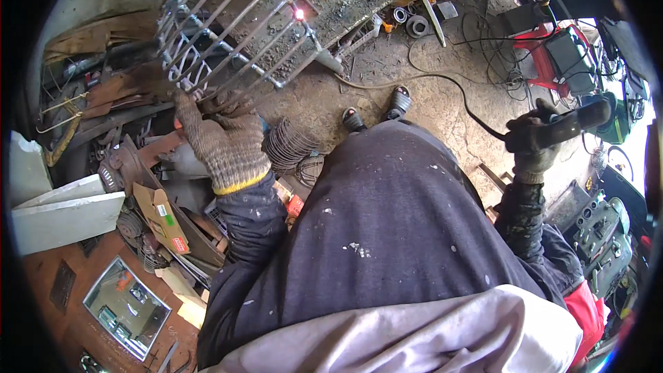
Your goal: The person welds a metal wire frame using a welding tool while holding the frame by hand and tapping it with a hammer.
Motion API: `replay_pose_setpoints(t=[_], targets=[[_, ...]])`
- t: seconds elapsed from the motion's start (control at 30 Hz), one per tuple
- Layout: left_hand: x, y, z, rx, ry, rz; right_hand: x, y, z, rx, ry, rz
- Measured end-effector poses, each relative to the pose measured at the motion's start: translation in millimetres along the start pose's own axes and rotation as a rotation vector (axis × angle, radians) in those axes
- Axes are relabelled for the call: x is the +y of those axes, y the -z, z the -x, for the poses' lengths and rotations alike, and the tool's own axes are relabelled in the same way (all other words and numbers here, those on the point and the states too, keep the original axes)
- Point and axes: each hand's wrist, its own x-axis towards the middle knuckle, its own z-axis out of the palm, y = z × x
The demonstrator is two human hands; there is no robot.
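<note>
A round-sided cage of welded metal bars (238, 55) stands tilted at the upper left, partly over a workbench. A small spot on its right side glows bright pinkish white. My left hand (224, 139), in a brown knitted glove with a yellow cuff, grips the cage's lower bars; some of its fingers are hidden by them. Out to the right, my gloved right hand (537, 139) is closed around a dark welding electrode holder (579, 121). A dark cable (461, 91) runs from that hand across the floor toward the bench.
The gritty workbench (359, 0) lies ahead. Scrap metal, a wire coil (290, 146) and a cardboard box (160, 217) crowd my left. A red plastic stool (542, 62) with a dark box, tangled cables and a grey-green machine (604, 242) stand at the right.
</note>
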Motion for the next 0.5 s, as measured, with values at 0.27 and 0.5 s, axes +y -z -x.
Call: replay_pose_setpoints(t=[0.27, 0.5], targets=[[-25, 40, -40, 0.099, 0.109, 0.051, 7, -1, 33, -0.183, -0.346, 0.077], [-35, 68, -57, 0.130, 0.216, 0.130, 8, -12, 51, -0.292, -0.274, 0.313]])
